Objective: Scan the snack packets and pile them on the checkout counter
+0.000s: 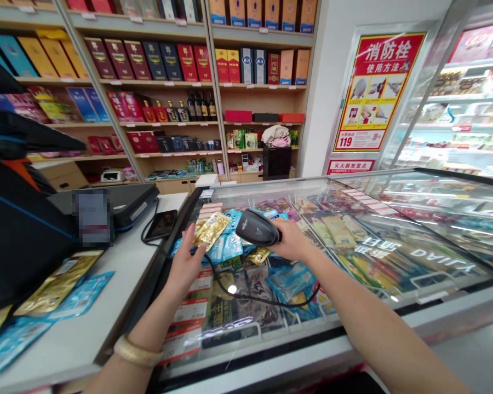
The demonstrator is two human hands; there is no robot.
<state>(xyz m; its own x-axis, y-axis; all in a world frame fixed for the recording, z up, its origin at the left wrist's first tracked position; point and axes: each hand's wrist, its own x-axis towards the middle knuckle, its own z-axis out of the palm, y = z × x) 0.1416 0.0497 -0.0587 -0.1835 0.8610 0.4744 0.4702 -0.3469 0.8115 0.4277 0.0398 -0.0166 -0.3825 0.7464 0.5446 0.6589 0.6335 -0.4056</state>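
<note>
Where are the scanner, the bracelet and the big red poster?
Scanner [255,227]: head view, on its dark body.
Bracelet [137,352]: head view, on its band.
Big red poster [378,92]: head view, around its middle.

cable [271,302] looped across freezer glass [238,323], packets [231,247] heaped beyond it, open space above

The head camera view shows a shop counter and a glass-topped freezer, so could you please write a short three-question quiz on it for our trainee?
1. Which hand holds the black handheld barcode scanner?
2. True or false: a gold-coloured bangle is worn on the left forearm.
3. Which colours are the packets lying on the white counter?
A) red and green
B) gold and blue
C) purple and orange

Key:
1. The right hand.
2. True.
3. B.
</note>
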